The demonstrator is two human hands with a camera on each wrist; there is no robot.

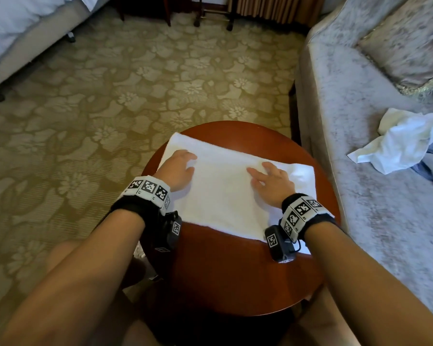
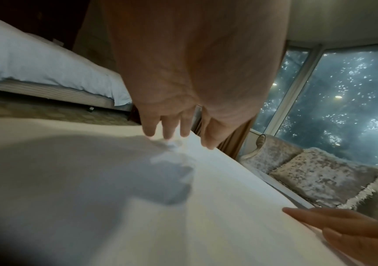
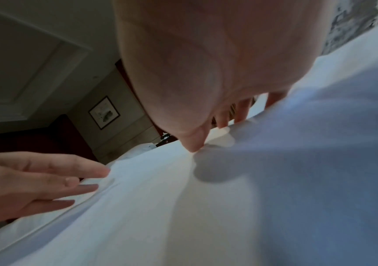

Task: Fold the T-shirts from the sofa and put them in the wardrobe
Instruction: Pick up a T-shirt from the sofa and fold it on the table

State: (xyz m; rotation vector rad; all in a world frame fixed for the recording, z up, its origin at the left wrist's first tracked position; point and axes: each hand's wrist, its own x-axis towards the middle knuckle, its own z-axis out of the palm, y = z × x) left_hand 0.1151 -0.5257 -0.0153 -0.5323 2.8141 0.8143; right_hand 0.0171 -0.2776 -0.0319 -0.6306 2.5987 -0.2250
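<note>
Two hands lie flat on a white T-shirt (image 1: 225, 193) folded into a rectangle on the round wooden table (image 1: 225, 270). Its long axis runs from the table's far-left edge toward its near-right edge. The left hand (image 1: 176, 168) presses near the far-left corner of the shirt, fingers spread and nearly straight; the right hand (image 1: 273, 182) presses toward the shirt's right end, fingers likewise extended. More crumpled T-shirts (image 1: 405, 141) sit on the sofa (image 1: 360, 121) to the right, well apart from the table.
</note>
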